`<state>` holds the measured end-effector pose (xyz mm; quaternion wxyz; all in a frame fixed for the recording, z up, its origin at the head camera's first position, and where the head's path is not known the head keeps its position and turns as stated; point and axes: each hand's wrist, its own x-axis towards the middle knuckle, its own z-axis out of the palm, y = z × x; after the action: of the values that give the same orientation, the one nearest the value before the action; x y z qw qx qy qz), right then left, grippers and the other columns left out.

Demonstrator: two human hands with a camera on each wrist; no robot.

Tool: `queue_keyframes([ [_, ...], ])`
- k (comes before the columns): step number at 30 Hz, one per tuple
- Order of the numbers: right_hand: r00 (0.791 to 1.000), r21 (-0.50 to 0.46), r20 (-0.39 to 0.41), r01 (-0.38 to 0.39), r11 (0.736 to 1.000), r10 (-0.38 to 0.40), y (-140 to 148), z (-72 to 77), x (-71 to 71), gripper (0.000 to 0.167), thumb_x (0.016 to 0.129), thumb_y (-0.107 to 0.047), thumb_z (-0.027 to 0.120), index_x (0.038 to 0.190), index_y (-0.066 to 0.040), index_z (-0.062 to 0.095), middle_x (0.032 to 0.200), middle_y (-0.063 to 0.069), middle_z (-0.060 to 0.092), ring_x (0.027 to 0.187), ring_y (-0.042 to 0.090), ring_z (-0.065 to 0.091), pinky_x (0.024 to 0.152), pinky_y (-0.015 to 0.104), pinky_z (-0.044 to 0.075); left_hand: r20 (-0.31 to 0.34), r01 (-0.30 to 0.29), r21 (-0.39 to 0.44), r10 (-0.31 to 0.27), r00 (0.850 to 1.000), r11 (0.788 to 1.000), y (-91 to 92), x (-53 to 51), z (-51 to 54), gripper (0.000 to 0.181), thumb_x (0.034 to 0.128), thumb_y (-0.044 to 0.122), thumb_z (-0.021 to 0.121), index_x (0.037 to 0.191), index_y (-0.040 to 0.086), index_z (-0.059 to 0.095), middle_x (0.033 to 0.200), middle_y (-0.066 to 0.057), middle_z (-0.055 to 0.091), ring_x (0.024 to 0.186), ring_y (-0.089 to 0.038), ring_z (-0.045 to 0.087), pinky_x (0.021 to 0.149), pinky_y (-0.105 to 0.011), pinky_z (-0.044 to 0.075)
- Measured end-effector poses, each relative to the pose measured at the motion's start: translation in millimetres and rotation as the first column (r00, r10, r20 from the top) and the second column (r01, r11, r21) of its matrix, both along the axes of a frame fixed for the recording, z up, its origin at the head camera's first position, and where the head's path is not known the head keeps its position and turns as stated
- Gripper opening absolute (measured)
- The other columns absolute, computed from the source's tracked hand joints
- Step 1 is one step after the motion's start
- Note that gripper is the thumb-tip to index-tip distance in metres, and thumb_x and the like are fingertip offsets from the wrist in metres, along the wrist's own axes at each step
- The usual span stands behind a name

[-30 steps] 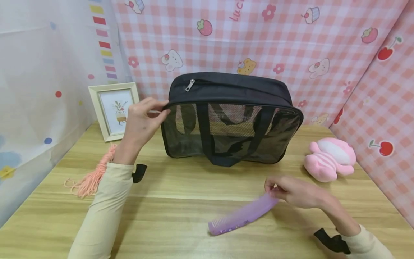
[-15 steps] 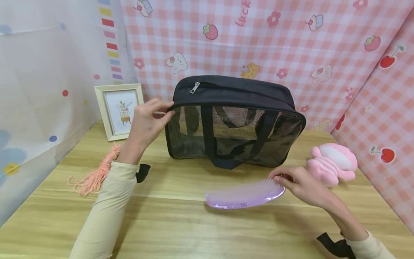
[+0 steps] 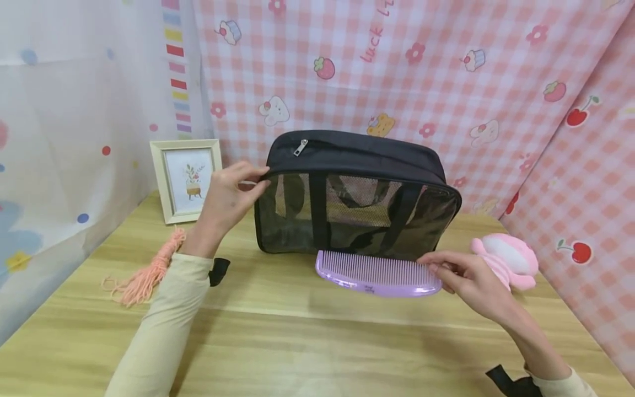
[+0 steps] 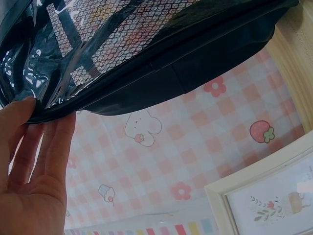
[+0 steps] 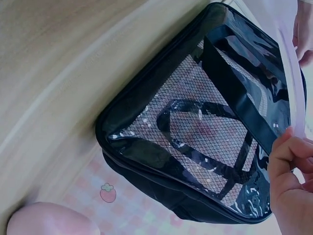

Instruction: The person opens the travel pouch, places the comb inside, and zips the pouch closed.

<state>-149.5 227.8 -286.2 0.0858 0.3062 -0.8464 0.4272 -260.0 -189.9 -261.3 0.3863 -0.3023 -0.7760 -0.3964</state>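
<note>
Left arm (image 3: 193,242) extends forward from the lower left, its sleeve (image 3: 159,320) ending short of the wrist; the left hand (image 3: 229,194) is raised, thumb opposed to the fingers in a pinch. Right arm (image 3: 533,342) enters from the lower right, angled inward, and the right hand (image 3: 473,281), lower in the head view than the left, pinches between thumb and curled fingers.

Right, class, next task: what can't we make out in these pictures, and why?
Head view: the lettering on the purple comb, too small to read.
Head view: the bottom of the black bag's front handle, behind the comb.
Head view: part of the plush toy, behind the right hand.
Left wrist view: the rest of the picture frame, cut off by the picture's edges.
</note>
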Motion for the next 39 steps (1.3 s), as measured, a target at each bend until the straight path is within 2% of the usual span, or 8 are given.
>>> queue_keyframes([
  [12,0.985,-0.056,-0.149,0.080,0.995,-0.088,5,24.4,1.0,0.025,0.087,0.015,0.057,0.105,0.002,0.068,0.054,0.000,0.044,0.041,0.010,0.037,0.032,0.026,0.031,0.030,-0.002,-0.001,0.002,1.000,1.000,0.9,0.9,-2.1,0.024,0.0816,-0.003,0.072,0.105,0.002,0.072,0.089,-0.009,0.066,0.080,-0.019,0.065,0.067,-0.027,0.060],
  [16,0.962,-0.079,-0.255,0.081,0.994,-0.099,8,36.6,-2.2,0.027,0.082,0.023,0.057,0.101,0.007,0.068,0.064,0.004,0.053,0.046,0.010,0.041,0.035,0.023,0.033,0.034,0.004,0.007,-0.004,0.999,1.000,1.0,0.6,-3.2,0.023,0.0815,-0.003,0.072,0.104,0.002,0.073,0.089,-0.009,0.067,0.080,-0.019,0.065,0.067,-0.026,0.059],
  [20,0.944,-0.147,-0.303,0.090,0.985,-0.131,9,52.2,-2.7,0.026,0.079,0.027,0.057,0.098,0.012,0.067,0.073,0.003,0.060,0.051,0.009,0.046,0.039,0.017,0.039,0.032,0.006,0.012,-0.006,0.999,1.000,0.5,-0.1,-2.8,0.022,0.0815,-0.003,0.072,0.103,0.002,0.073,0.089,-0.009,0.067,0.079,-0.019,0.065,0.067,-0.025,0.059],
  [27,0.907,-0.162,-0.373,0.144,0.976,-0.196,11,77.9,1.8,0.024,0.077,0.027,0.056,0.095,0.014,0.067,0.069,0.001,0.061,0.048,0.005,0.046,0.041,0.012,0.040,0.040,0.000,0.012,-0.001,0.999,1.000,0.8,-0.3,-1.2,0.021,0.0817,-0.002,0.072,0.103,0.002,0.073,0.089,-0.008,0.067,0.079,-0.019,0.065,0.067,-0.025,0.059],
  [30,0.902,-0.159,-0.373,0.169,0.973,-0.218,12,84.6,1.2,0.022,0.078,0.025,0.057,0.094,0.014,0.067,0.066,0.001,0.059,0.048,0.006,0.044,0.040,0.012,0.038,0.041,-0.003,0.012,0.002,0.999,1.000,0.4,0.1,-0.9,0.021,0.0816,-0.003,0.072,0.102,0.001,0.073,0.088,-0.009,0.067,0.080,-0.019,0.065,0.067,-0.025,0.059],
  [34,0.919,-0.197,-0.305,0.196,0.960,-0.251,15,93.2,0.6,0.017,0.083,0.021,0.057,0.096,0.015,0.066,0.066,0.000,0.061,0.049,0.005,0.046,0.042,0.010,0.042,0.042,0.002,0.011,-0.002,0.999,1.000,0.5,0.8,-0.9,0.020,0.0815,-0.003,0.072,0.101,0.001,0.073,0.089,-0.009,0.067,0.079,-0.019,0.065,0.067,-0.024,0.059],
  [38,0.904,-0.222,-0.302,0.243,0.944,-0.303,20,105.3,-0.7,0.014,0.085,0.017,0.057,0.096,0.017,0.065,0.070,-0.001,0.064,0.051,0.005,0.050,0.047,0.008,0.048,0.040,0.005,0.011,-0.005,0.999,1.000,0.4,0.9,-0.5,0.020,0.0816,-0.003,0.072,0.101,0.001,0.073,0.088,-0.009,0.067,0.079,-0.019,0.065,0.067,-0.025,0.059],
  [39,0.888,-0.210,-0.323,0.269,0.940,-0.326,20,108.6,-1.4,0.014,0.086,0.016,0.057,0.096,0.017,0.066,0.070,-0.003,0.064,0.051,0.004,0.050,0.048,0.008,0.049,0.040,0.005,0.012,-0.006,0.999,1.000,0.2,0.6,-0.2,0.020,0.0817,-0.003,0.072,0.102,0.001,0.073,0.089,-0.009,0.067,0.079,-0.019,0.065,0.067,-0.025,0.059],
])
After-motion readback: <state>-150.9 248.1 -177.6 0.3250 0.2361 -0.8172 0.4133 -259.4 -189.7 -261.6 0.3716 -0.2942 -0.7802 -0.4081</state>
